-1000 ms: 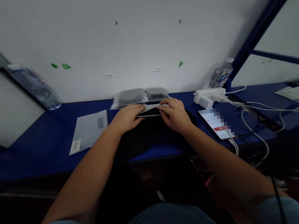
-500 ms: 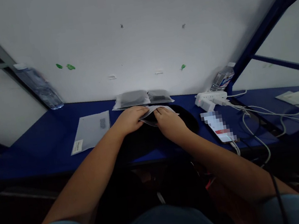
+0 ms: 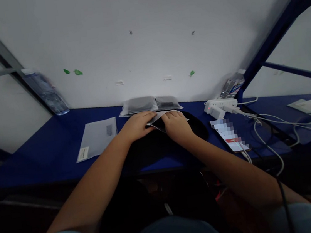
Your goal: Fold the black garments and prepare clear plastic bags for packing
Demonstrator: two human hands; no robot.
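A frosted plastic bag (image 3: 159, 114) with a dark, gaping mouth is between my two hands, above a black pad or cloth on the desk. At its left edge, my left hand (image 3: 141, 125) is closed and pinches the plastic. My right hand (image 3: 178, 126) has its fingers curled over the right side of the mouth, closed on the bag; the fingertips are partly hidden. What is inside the bag cannot be made out. Behind my hands lie two filled frosted bags (image 3: 139, 105) side by side against the wall.
A flat frosted bag (image 3: 96, 135) with a white label lies left on the blue desk (image 3: 56, 139). To the right are a lit phone (image 3: 227, 135), a white power strip (image 3: 225, 103) and tangled cables. Plastic bottles (image 3: 46, 93) stand in both back corners.
The view has shifted slightly, so the scene sits a little lower. Both hands keep their hold on the bag, with only slight finger movement.
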